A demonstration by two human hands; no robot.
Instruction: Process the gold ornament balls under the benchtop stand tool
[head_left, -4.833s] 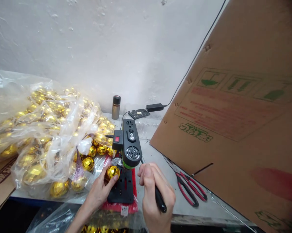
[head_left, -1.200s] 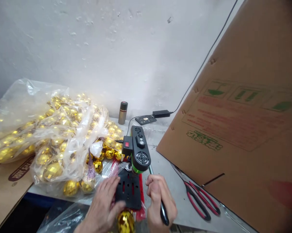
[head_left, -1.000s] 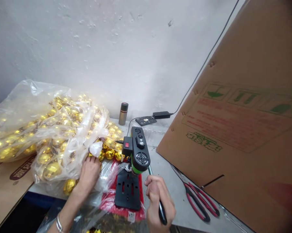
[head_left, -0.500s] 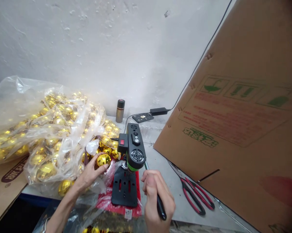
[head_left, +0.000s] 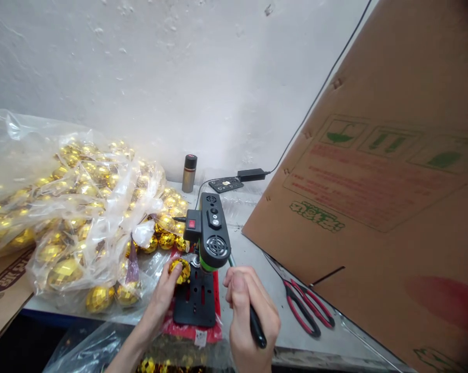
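Note:
Between the fingers and thumb of my left hand (head_left: 164,290) is a gold mirrored ball (head_left: 180,271), held just left of a small black bench drill press (head_left: 215,233). Below the drill head lies its slotted black base plate (head_left: 195,305), on a red plastic sheet (head_left: 217,331). My right hand (head_left: 253,316) is closed around the black-gripped lever (head_left: 258,327) at the press's right side. The drill's tip is hidden under the head. A clear bag (head_left: 113,207) full of similar gold balls spreads to the left, with loose ones near its mouth.
Red-and-black scissors (head_left: 309,309) lie at the right, beside a large leaning cardboard box (head_left: 358,207). Behind the press are a small bottle (head_left: 189,173), a phone-like black slab (head_left: 225,185) and a power adapter (head_left: 252,174). More gold balls (head_left: 152,366) show below the table edge.
My left hand has carried a gold ball from the pile rightward to the edge of the drill press. My right hand stays on the lever. The view has shifted slightly.

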